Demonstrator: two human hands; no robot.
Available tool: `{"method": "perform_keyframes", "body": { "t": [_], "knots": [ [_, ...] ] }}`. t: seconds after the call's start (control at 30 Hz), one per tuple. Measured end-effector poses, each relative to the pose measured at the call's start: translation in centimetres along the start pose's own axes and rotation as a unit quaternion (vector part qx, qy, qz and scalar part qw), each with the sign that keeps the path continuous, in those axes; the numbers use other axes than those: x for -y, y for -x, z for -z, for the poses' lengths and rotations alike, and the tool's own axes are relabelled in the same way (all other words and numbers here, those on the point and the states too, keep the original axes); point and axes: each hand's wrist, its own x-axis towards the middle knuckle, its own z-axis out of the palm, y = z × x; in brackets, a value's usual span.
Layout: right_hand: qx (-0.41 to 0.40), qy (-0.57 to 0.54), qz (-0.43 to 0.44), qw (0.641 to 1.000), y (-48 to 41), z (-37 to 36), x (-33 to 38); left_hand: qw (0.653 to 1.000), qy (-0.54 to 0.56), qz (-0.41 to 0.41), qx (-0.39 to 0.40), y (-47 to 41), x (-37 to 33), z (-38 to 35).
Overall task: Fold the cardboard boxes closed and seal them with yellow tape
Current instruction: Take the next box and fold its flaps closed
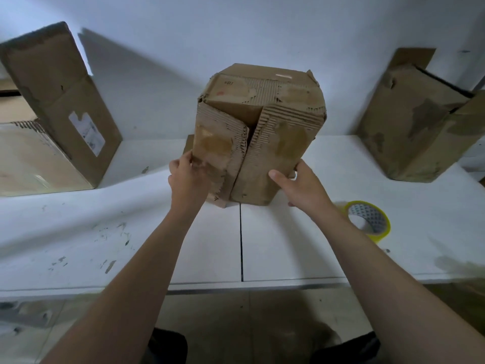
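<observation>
Two bare forearms reach out from the bottom of the view over the near edge of the white table [105, 227], with dark shoes on the floor below them.

The left hand [187, 177] has its fingers curled round the outer edge of the left flap [217, 153] of the middle box [259, 101], pinching it. The right hand [299, 183] holds the box's lower right corner, with the thumb laid flat on the right flap [275, 153]. Its fingers wrap behind the side, out of sight.

This box stands at the middle of the table, close to the wall, with its flapped end turned toward the person. The two worn flaps are folded in and nearly meet along a seam down the middle. A dark wedge of gap is open at the top of that seam, and the lower edges sit unevenly. I see only old brownish patches and torn paper on it, no yellow tape.

The roll of yellow tape [368, 220] lies flat on the table just right of the right wrist, untouched.

Further out, the left box [60, 101] leans at the table's far left, and the right box [412, 122] sits at the far right with a flap standing up. Neither shows yellow tape.

By my reading the task is at an early stage. The first box is folded almost closed but not sealed, and the other two are not yet done.
</observation>
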Motion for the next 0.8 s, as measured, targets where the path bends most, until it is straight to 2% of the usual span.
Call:
{"method": "perform_keyframes", "body": {
  "t": [0.1, 0.2, 0.43, 0.6, 0.7, 0.8],
  "knots": [
    [0.025, -0.032, -0.040, 0.998, -0.5, -1.6, 0.0, 0.999, -0.024, 0.024, 0.036, -0.5, 0.2, 0.0],
    [0.002, -0.040, -0.034, 0.999, -0.8, -2.9, 0.3, 0.998, -0.038, -0.002, 0.059, -0.8, 0.1, -0.2],
    [-0.094, -0.066, 0.052, 0.992, 0.1, -2.2, 3.4, 0.993, -0.005, -0.118, -0.013, -1.2, -2.6, 2.2],
    [-0.084, -0.223, 0.067, 0.969, 3.0, -0.7, 5.2, 0.983, 0.044, -0.171, -0.049, 0.0, -5.7, 6.2],
    [-0.085, -0.271, 0.078, 0.956, 5.2, 0.3, 6.9, 0.977, 0.083, -0.193, -0.038, 2.1, -7.2, 8.3],
    [-0.074, -0.247, 0.072, 0.964, 7.6, 1.4, 8.4, 0.977, 0.115, -0.178, 0.002, 4.9, -7.9, 9.9]
  ]
}}
